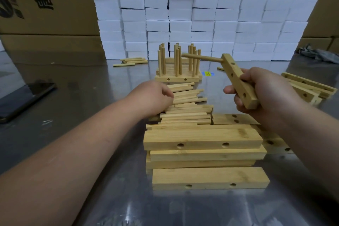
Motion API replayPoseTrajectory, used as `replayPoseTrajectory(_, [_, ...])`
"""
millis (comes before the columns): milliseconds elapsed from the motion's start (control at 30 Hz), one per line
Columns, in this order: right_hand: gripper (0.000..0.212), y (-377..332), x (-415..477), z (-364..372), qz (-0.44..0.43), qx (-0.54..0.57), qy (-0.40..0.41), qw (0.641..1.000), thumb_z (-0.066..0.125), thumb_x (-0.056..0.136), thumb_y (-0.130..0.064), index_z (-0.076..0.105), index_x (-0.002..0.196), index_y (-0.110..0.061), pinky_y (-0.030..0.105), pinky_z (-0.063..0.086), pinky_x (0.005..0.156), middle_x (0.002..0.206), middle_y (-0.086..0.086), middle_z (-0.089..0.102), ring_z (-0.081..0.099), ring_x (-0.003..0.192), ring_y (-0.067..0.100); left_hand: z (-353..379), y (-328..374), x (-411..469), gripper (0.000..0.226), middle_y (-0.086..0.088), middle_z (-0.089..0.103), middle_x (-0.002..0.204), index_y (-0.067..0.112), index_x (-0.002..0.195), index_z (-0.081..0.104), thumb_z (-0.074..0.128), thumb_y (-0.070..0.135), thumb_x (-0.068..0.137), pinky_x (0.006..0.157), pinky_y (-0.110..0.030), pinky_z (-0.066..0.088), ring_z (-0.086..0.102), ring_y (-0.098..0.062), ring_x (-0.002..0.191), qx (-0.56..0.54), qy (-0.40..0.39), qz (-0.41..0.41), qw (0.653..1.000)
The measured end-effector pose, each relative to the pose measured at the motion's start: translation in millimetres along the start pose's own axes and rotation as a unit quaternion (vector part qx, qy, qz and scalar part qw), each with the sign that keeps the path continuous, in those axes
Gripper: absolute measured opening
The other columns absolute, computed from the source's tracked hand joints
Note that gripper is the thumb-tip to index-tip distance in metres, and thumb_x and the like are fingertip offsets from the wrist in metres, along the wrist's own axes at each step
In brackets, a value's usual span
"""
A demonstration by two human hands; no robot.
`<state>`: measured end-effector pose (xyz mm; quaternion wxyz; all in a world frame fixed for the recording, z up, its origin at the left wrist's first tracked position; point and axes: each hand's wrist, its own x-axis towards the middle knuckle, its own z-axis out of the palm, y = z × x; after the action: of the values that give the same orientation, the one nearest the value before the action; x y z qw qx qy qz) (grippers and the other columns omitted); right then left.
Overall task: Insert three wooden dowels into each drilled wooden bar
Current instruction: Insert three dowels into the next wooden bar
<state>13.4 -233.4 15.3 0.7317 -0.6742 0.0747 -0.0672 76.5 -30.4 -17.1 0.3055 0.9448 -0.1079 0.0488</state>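
My right hand [260, 90] grips a drilled wooden bar [238, 82], held tilted above the table. One dowel [201, 57] sticks out of its top hole toward the left; two more holes in the bar show bare. My left hand [156, 95] rests on the pile of loose dowels [187, 104] in the middle, fingers curled over them; whether it pinches one is hidden. Behind the pile stand finished bars with upright dowels [178, 68]. A stack of drilled bars [203, 145] lies close to me.
More drilled bars [308, 86] lie at the right. A few dowels [132, 61] lie at the back left. A dark phone [23, 99] lies left on the metal table [82, 97]. White foam blocks [201, 14] and cardboard boxes [45, 5] wall the back.
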Motion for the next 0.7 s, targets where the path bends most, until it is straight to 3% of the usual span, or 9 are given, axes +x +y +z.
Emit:
replayPoseTrajectory(100, [0.012, 3.4, -0.9, 2.3, 0.004, 0.011, -0.006, 1.0, 0.038, 0.094, -0.017, 0.048, 0.1, -0.014, 0.021, 0.039, 0.041, 0.057, 0.008, 0.068, 0.042, 0.037, 0.014, 1.7, -4.2, 1.6, 0.022, 0.018, 0.052, 0.087, 0.032, 0.106, 0.066, 0.062, 0.026, 0.085, 0.072, -0.022, 0.038, 0.05, -0.004, 0.083, 0.04, -0.005, 0.009, 0.999])
replayPoseTrajectory(200, [0.007, 4.0, 0.3, 2.5, 0.01, 0.022, -0.003, 1.0, 0.04, 0.094, -0.016, 0.046, 0.093, -0.014, 0.024, 0.041, 0.045, 0.062, 0.01, 0.07, 0.044, 0.04, 0.015, 2.6, -8.5, 3.4, 0.021, 0.023, 0.051, 0.077, 0.031, 0.103, 0.068, 0.065, 0.027, 0.083, 0.065, -0.02, 0.041, 0.05, 0.002, 0.075, 0.025, 0.009, 0.017, 1.0])
replayPoseTrajectory(400, [0.014, 5.5, -0.3, 3.9, 0.02, 0.036, -0.021, 0.999, 0.04, 0.096, -0.015, 0.047, 0.108, -0.015, 0.021, 0.048, 0.045, 0.074, 0.01, 0.073, 0.052, 0.042, 0.013, 2.3, -12.3, 7.0, 0.027, 0.019, 0.054, 0.079, 0.029, 0.107, 0.066, 0.068, 0.032, 0.081, 0.06, -0.018, 0.038, 0.049, 0.002, 0.072, 0.054, 0.016, 0.021, 0.998])
replayPoseTrajectory(500, [0.024, 6.3, -0.2, 5.4, 0.011, 0.023, -0.02, 0.999, 0.04, 0.097, -0.013, 0.052, 0.117, -0.015, 0.022, 0.049, 0.044, 0.083, 0.008, 0.067, 0.056, 0.043, 0.012, 2.7, -10.8, 7.2, 0.016, 0.023, 0.047, 0.069, 0.029, 0.099, 0.07, 0.064, 0.03, 0.084, 0.053, -0.015, 0.033, 0.044, 0.004, 0.065, 0.104, 0.036, 0.039, 0.993])
replayPoseTrajectory(600, [0.033, 7.4, 1.1, 4.7, 0.003, -0.004, -0.017, 1.0, 0.041, 0.096, -0.012, 0.052, 0.128, -0.011, 0.02, 0.049, 0.044, 0.088, 0.008, 0.065, 0.058, 0.045, 0.011, 2.2, -7.5, 6.3, 0.013, 0.016, 0.056, 0.075, 0.028, 0.092, 0.071, 0.058, 0.028, 0.088, 0.052, -0.017, 0.034, 0.046, 0.0, 0.066, 0.132, 0.071, 0.065, 0.987])
replayPoseTrajectory(700, [0.034, 7.4, 2.0, 4.2, 0.001, -0.006, -0.02, 1.0, 0.041, 0.096, -0.012, 0.052, 0.129, -0.012, 0.021, 0.049, 0.045, 0.089, 0.008, 0.065, 0.059, 0.044, 0.011, 1.2, -6.1, 5.4, 0.011, 0.018, 0.053, 0.073, 0.028, 0.092, 0.07, 0.062, 0.032, 0.086, 0.053, -0.018, 0.034, 0.048, -0.001, 0.068, 0.129, 0.055, 0.06, 0.988])
